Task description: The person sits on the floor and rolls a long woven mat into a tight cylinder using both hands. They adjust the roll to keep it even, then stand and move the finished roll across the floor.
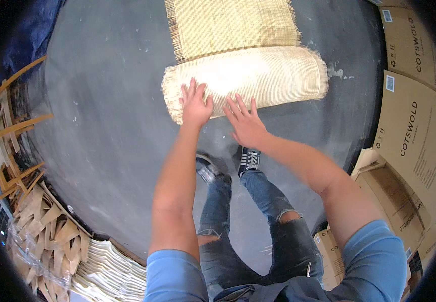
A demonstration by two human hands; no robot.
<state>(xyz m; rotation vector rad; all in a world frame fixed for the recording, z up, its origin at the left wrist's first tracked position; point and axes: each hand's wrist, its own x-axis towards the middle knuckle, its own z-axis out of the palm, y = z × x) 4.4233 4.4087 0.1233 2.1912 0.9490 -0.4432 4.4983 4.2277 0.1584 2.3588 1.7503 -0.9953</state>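
Note:
A thick roll of pale woven cane webbing (273, 75) lies crosswise on the grey floor, its ends frayed. From its far side a flat, more yellow stretch of the same webbing (233, 25) runs away to the top edge of the view. My left hand (196, 103) rests on the near left part of the roll, fingers spread and pointing away. My right hand (247, 123) touches the roll's near side around the middle, fingers also spread. Neither hand grips anything. The underside of the roll is hidden.
Large cardboard boxes (414, 121) line the right side. At the left are brown curved frame pieces (21, 126), a heap of tan strips (52, 226) and a stack of white sheets (110, 269). My feet stand on the dark floor (112, 136) just behind the roll.

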